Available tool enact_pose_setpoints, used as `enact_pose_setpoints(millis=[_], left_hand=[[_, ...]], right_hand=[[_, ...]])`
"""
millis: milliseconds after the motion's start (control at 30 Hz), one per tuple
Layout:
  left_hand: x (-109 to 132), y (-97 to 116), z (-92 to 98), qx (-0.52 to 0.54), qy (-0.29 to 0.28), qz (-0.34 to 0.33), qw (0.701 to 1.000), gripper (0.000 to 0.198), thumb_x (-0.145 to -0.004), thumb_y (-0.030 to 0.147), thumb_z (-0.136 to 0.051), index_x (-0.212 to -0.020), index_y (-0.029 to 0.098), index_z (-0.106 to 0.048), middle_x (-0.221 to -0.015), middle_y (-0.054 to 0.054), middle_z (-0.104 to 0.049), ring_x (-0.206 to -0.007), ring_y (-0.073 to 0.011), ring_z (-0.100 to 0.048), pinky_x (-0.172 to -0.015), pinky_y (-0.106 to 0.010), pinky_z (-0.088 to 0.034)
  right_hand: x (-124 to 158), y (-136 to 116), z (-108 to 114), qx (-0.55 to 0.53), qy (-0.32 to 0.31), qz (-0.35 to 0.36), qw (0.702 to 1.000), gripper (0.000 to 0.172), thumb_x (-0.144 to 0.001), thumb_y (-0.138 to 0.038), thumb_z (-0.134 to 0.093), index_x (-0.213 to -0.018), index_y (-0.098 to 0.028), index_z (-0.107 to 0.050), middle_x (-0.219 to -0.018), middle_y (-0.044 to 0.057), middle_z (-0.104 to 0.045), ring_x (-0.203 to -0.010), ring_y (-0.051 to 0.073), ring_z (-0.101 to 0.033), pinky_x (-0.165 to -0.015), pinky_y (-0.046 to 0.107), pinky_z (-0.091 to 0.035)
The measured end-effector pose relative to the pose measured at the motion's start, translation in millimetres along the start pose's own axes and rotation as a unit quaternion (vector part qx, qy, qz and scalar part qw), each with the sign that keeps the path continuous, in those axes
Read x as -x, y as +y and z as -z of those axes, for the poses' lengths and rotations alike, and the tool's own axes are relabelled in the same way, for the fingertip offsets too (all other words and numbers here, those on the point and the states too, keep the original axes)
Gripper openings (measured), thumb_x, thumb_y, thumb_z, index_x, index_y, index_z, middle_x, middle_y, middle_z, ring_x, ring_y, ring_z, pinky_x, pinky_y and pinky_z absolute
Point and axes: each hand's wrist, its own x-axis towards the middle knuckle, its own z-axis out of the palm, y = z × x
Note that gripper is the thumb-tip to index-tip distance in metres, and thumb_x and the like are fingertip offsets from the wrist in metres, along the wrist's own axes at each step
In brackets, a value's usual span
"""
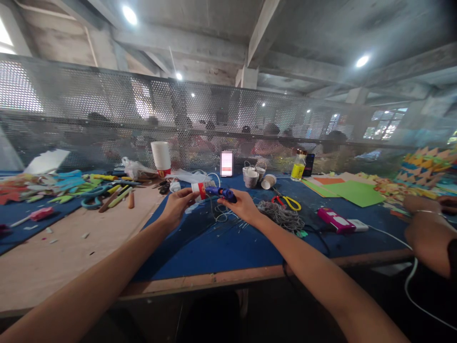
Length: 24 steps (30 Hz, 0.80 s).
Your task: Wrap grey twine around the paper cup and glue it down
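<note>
My left hand (177, 205) is closed on a small white and red paper cup (199, 190), held sideways above the blue table cover (185, 252). My right hand (243, 205) grips a dark blue tool (219, 192) that looks like a glue gun, its front end at the cup. A thin pale cord loops around and below the cup. Right of my right hand lies a heap of grey cord (283, 216). Behind it are cord-wrapped cups (251, 176) and one cup on its side (268, 181).
Stacked paper cups (160, 157) and a lit phone (226, 163) stand at the back. Blue scissors (91, 197) lie left; yellow scissors (293, 203), a magenta box (335, 220), a yellow bottle (298, 166) and green paper (360, 190) are right. Another person's hands (424, 214) show far right.
</note>
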Motion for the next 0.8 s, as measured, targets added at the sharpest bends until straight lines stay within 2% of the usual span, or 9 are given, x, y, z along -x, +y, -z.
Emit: enact_pose_setpoints(millis=[300, 800], left_hand=[[3.1, 4.4, -2.5, -0.004, 0.008, -0.003, 1.000, 0.043, -0.049, 0.043, -0.098, -0.076, 0.015, -0.079, -0.076, -0.006, -0.075, -0.067, -0.0158, -0.061, -0.066, -0.028, -0.046], [1.9, 3.1, -2.0, -0.007, 0.006, -0.002, 1.000, 0.037, -0.051, 0.041, -0.096, -0.075, 0.017, -0.079, -0.078, -0.006, -0.074, -0.070, -0.0172, -0.062, -0.069, -0.029, -0.047]], right_hand=[[0.1, -0.6, 0.6, -0.004, -0.001, 0.001, 1.000, 0.043, -0.088, -0.065, -0.068, -0.085, -0.022, -0.072, -0.077, 0.003, -0.070, -0.080, 0.023, -0.064, -0.068, 0.029, -0.047], [-0.1, 1.4, -0.5, 0.013, -0.001, 0.008, 1.000, 0.042, -0.090, -0.063, -0.067, -0.084, -0.022, -0.070, -0.078, 0.003, -0.070, -0.079, 0.022, -0.064, -0.068, 0.029, -0.046]])
